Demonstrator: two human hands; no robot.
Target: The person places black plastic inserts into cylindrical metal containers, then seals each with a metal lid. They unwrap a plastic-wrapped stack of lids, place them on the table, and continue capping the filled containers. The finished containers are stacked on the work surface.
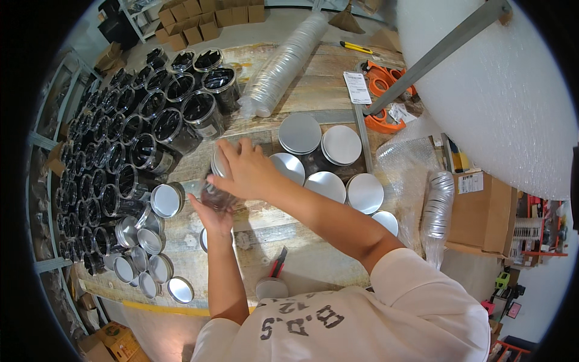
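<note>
Over the middle of the table, a clear jar with dark contents is held tilted. My left hand is closed round its lower part, thumb up along the side. Across the top, my right hand is closed on a silver lid at the jar's mouth; whether the lid is tight cannot be seen. Loose silver lids lie in a heap left of my left forearm. Right of my hands stand several jars with silver lids on, partly covered by my right forearm.
Many open jars of black pieces crowd the table's left side. A long stack of clear plastic lies at the back. A yellow cutter, orange tape dispensers, a metal bar and a bubble-wrap roll are at right. A red cutter lies near me.
</note>
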